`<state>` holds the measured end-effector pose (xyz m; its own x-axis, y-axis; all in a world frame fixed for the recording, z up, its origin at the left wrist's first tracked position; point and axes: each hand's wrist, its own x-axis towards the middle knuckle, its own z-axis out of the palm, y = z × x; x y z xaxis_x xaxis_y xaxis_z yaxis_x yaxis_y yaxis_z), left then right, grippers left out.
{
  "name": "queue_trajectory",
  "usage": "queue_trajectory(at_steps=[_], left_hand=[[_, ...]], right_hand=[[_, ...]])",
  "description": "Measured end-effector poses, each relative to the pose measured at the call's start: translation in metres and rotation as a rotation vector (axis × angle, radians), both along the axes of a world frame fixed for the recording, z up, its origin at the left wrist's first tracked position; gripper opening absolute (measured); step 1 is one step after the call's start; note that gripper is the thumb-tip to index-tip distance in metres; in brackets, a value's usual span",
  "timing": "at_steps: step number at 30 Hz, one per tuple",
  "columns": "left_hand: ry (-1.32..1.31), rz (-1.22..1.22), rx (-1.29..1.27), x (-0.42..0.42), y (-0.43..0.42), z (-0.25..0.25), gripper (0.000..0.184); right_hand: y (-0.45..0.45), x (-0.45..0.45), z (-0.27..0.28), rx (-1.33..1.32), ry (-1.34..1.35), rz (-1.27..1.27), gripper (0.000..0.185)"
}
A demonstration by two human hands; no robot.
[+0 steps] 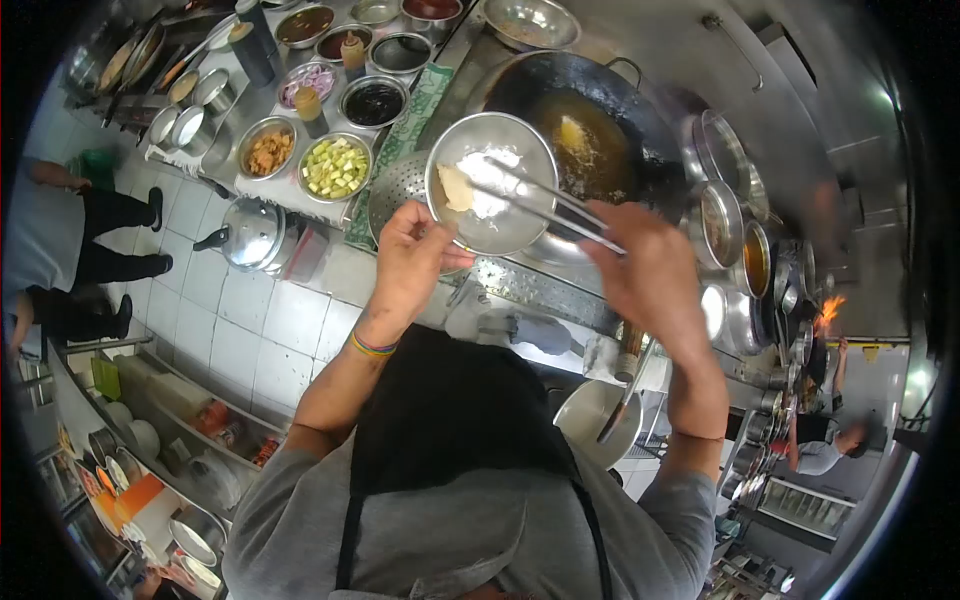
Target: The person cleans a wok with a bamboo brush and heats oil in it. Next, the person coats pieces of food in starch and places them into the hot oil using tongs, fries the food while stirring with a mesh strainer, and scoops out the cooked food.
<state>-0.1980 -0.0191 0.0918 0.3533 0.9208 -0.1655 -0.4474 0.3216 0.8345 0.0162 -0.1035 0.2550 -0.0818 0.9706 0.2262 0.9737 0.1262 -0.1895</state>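
My left hand (408, 255) grips the rim of a steel bowl (520, 228), tilted over the stove. Metal tongs (560, 212) are in my right hand (648, 268), their tips reaching into the bowl. Close to the tips, a pale, batter-coated piece of food (455, 188) lies against the bowl's left wall; whether the tongs pinch it I cannot tell. Just beyond the bowl sits a dark wok (645, 110) of hot oil, where a yellowish piece (573, 135) is frying. Partly covered by the bowl, a perforated strainer (392, 190) lies to the left.
On the left counter stand bowls of cut green vegetables (335, 167), browned pieces (268, 148) and dark sauce (373, 103), plus squeeze bottles (310, 110). A pressure cooker (252, 235) is below. Pans (715, 220) line the right; a flame (828, 312) and another person (825, 442) are farther off.
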Motion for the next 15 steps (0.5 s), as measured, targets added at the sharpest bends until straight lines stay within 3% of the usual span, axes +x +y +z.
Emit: queue_trajectory(at_steps=[3, 9, 12, 15], left_hand=[[-0.016, -0.03, 0.064, 0.007, -0.006, 0.003, 0.008], [-0.021, 0.01, -0.027, 0.004, -0.001, 0.001, 0.011], [-0.016, 0.037, -0.047, -0.005, 0.002, -0.018, 0.006], [-0.004, 0.07, -0.045, -0.009, 0.0, -0.027, 0.005]], right_hand=[[0.002, -0.022, -0.01, -0.081, -0.074, -0.052, 0.03], [-0.006, 0.005, 0.002, 0.105, 0.109, -0.087, 0.028], [0.006, 0.034, 0.013, 0.123, -0.049, -0.363, 0.028], [0.035, 0.093, -0.029, -0.043, -0.221, -0.593, 0.032]])
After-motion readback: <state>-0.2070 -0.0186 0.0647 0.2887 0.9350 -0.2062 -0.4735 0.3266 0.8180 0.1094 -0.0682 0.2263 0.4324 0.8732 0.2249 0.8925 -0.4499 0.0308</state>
